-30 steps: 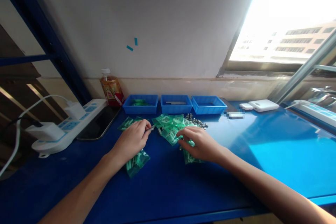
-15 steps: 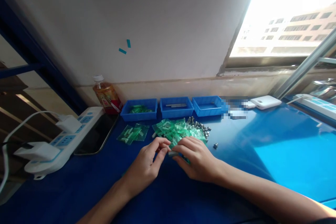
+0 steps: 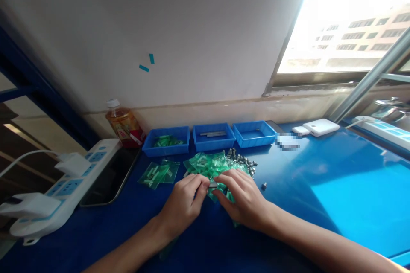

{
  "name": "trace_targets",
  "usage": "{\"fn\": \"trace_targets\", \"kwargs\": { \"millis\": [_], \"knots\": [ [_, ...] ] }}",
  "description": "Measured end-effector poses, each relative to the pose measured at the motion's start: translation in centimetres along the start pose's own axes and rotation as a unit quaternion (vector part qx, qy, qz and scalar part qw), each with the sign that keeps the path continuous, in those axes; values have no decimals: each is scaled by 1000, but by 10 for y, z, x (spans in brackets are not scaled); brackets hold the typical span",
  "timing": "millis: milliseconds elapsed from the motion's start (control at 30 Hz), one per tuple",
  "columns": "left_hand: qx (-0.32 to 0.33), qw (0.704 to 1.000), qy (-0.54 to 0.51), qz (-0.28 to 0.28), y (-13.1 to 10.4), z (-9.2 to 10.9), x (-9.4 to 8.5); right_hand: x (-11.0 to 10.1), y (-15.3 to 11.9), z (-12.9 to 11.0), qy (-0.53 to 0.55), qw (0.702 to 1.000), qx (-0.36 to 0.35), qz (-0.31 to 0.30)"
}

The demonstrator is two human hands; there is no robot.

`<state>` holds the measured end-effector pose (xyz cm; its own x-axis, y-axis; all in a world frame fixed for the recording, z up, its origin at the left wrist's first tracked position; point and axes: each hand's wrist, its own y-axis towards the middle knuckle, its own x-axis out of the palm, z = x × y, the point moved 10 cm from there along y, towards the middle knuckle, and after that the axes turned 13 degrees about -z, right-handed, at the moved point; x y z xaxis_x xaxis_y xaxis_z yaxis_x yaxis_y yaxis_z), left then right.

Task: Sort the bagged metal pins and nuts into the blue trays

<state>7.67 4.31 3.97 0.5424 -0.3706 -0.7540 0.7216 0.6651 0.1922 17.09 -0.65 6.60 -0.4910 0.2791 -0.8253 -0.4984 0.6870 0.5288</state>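
My left hand (image 3: 185, 198) is closed, its thumb and index finger pinched on a short grey metal piece (image 3: 213, 185). From the other side my right hand (image 3: 244, 194) reaches in, with thumb and fingers apart around the free end of that piece; whether it touches it I cannot tell. Just beyond both hands lies a pile of green-tinted plastic bags (image 3: 208, 163) with small parts inside, partly hidden by my fingers. Dark metal screws (image 3: 243, 161) are heaped at the pile's right side, and a single screw (image 3: 264, 186) lies apart.
Along the wall stand a blue tray of green bags (image 3: 147, 150), a blue tray with metal rods (image 3: 199, 146) and another blue tray (image 3: 256, 141). Filled bags (image 3: 154, 175) lie left. A phone (image 3: 110, 179), a power strip (image 3: 72, 192) and a drink bottle (image 3: 123, 123) flank the left.
The left fingers have closed on the grey piece, while the right thumb and fingers have come apart around it. The view has shifted slightly, moving the background.
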Motion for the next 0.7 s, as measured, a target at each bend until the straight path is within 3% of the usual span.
{"fn": "trace_targets", "kwargs": {
  "millis": [100, 233, 467, 700],
  "knots": [
    [-21, 999, -15, -26, 0, -9, 6, 5, 3, -5, -23, 999, -33, -31],
    [-19, 999, -42, -22, -7, -12, 5, 13, 4, 1, 0, 999, -18, -28],
    [105, 994, 25, 34, -13, 16, -3, 14, 2, 10, 79, 996, 5, -30],
    [47, 998, -4, 35, -10, 3, -6, 5, 5, 6, 55, 998, 15, -32]
  ]
}}
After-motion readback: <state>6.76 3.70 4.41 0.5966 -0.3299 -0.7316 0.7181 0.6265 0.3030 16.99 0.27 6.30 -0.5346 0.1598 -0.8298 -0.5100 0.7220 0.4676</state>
